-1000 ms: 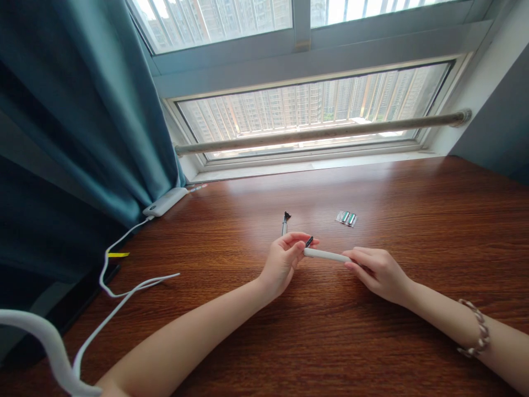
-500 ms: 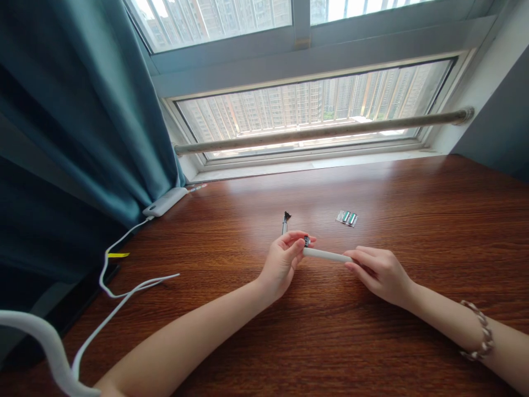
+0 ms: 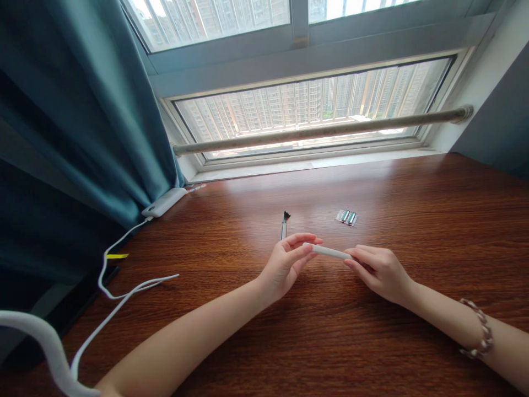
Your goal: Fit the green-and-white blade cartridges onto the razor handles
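Observation:
A slim white handle (image 3: 332,252) is held level between my two hands above the table. My left hand (image 3: 285,262) has its thumb and fingers closed around the left end. My right hand (image 3: 382,271) pinches the right end, which disappears into the fingers. Beyond my left hand lies what looks like a razor handle (image 3: 284,227) in grey with a black head end, its near part hidden by the hand. Farther right, a clear blister pack (image 3: 347,217) holds two small green-and-silver pieces, too small to name surely.
The brown wooden table (image 3: 413,220) runs back to a window with a horizontal rail (image 3: 330,132). To the left are a blue curtain (image 3: 103,110), a white power strip or adapter (image 3: 164,203), a looping white cable (image 3: 101,275) and a yellow strip (image 3: 118,256).
The small dark, pale-striped head seen at the handle's left end is out of sight now. The handle has turned slightly, and my left fingers have shifted on its end. My right hand is nearly still.

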`<state>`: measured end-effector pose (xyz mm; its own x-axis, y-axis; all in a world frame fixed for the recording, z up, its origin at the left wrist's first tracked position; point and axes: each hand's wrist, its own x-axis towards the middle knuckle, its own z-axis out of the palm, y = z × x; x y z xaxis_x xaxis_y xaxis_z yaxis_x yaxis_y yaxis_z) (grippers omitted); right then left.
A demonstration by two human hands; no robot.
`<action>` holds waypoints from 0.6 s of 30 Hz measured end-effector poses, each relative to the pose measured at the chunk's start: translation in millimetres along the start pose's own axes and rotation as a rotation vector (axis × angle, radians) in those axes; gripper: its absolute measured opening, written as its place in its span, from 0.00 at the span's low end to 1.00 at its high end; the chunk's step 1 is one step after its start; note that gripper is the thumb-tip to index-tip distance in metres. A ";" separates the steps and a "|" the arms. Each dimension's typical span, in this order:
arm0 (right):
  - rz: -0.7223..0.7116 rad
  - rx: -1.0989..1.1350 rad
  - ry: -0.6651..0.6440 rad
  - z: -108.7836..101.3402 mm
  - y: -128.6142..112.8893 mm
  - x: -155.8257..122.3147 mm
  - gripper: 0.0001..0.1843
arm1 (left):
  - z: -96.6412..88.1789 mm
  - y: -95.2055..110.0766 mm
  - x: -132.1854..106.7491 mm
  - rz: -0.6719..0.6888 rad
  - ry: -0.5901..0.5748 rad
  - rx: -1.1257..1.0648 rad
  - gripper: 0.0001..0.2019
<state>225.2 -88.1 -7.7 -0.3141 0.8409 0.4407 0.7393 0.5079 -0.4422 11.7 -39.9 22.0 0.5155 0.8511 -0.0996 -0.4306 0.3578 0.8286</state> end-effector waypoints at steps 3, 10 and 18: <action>0.019 0.050 0.041 -0.3 -0.5 1.5 0.13 | -3.0 -1.9 2.6 0.018 0.021 -0.008 0.10; 0.198 0.177 0.160 0.2 1.2 4.1 0.14 | -13.8 -0.1 8.2 0.388 -0.137 0.875 0.12; 0.146 0.186 0.106 -0.8 -1.7 4.1 0.12 | -20.0 -15.8 18.0 0.572 -0.302 1.418 0.09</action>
<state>223.1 -85.7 -4.4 -0.1407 0.8883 0.4371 0.6470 0.4167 -0.6386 13.0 -22.5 -3.9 0.7327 0.5739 0.3658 0.3218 -0.7658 0.5568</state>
